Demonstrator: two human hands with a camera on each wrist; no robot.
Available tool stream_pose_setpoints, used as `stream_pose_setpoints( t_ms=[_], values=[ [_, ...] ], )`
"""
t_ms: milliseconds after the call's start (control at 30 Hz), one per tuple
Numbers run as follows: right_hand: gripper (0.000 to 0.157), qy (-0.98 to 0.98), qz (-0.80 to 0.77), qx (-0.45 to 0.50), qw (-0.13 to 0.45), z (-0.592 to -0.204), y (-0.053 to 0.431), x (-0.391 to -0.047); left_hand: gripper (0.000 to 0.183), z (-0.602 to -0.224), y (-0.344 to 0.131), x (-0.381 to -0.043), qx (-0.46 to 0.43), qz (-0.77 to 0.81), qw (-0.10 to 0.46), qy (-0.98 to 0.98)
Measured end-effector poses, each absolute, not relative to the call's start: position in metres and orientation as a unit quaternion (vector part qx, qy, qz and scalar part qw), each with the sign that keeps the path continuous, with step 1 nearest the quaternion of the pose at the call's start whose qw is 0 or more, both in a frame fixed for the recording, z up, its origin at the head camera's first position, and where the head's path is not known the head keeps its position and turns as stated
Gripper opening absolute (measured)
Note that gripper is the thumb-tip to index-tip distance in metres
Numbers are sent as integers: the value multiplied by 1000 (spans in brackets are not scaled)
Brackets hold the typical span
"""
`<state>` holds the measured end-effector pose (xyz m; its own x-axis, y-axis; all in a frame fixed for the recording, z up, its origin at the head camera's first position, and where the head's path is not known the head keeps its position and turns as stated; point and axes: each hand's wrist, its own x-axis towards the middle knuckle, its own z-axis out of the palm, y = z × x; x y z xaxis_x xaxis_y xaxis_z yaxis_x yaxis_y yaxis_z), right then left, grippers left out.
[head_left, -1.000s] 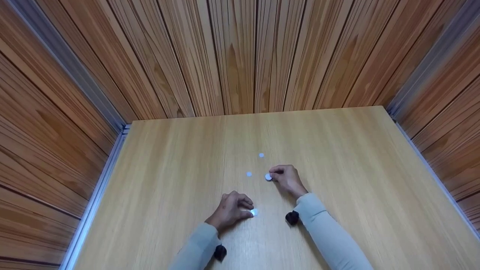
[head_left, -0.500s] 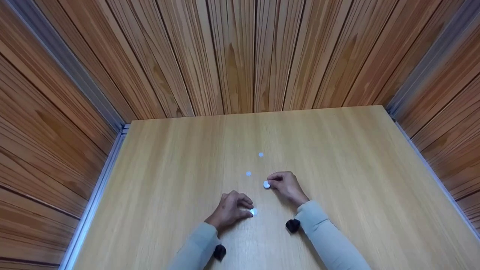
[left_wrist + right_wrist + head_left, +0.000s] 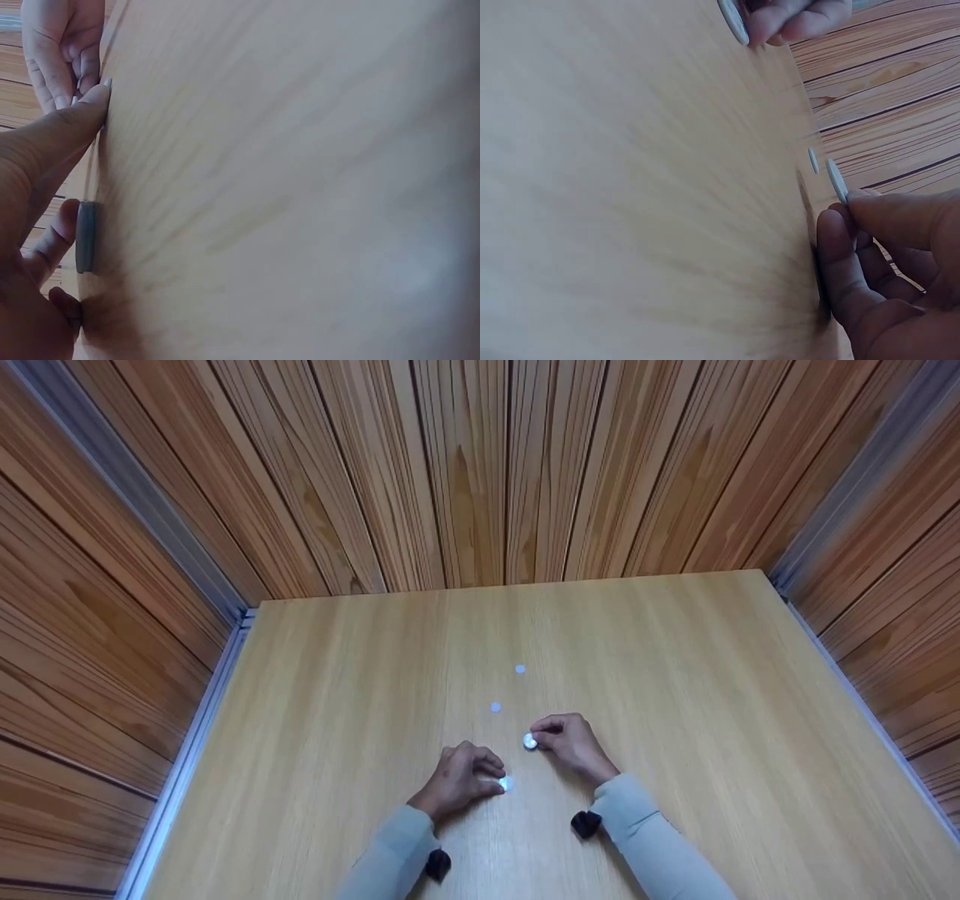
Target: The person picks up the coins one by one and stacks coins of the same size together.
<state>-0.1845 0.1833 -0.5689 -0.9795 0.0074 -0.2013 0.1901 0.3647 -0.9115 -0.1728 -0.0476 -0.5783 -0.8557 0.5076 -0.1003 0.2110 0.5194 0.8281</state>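
Observation:
My right hand [image 3: 574,746] pinches a small white disc [image 3: 530,741] by its edge, between thumb and fingertips; the right wrist view shows this disc [image 3: 837,180] edge-on. To its lower left, my left hand [image 3: 459,780] holds another white disc [image 3: 507,784] at the thumb and fingertips, close to the table. In the left wrist view, a dark-looking disc [image 3: 86,237] stands edge-on against a left fingertip; whether it is the same one I cannot tell. Farther off, two smaller white discs, one nearer [image 3: 495,707] and one farther [image 3: 520,669], lie on the table.
The light wooden table [image 3: 337,675] ends at a plank wall [image 3: 480,472] at the back. Plank walls with metal rails [image 3: 180,750] stand on both sides. A black wrist camera [image 3: 438,865] hangs by the left sleeve, another [image 3: 586,824] by the right sleeve.
My right hand has moved toward me and slightly left with its disc, closer to my left hand. My left hand and the two farther discs have stayed put.

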Motion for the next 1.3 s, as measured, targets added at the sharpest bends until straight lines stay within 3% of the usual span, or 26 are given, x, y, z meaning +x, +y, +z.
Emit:
stream_pose_setpoints(
  t_ms=[1300],
  values=[
    [6,847,-529,-15,52,-575,169,-140,24,-579,-47,-173,227,428,151,862]
  ],
)
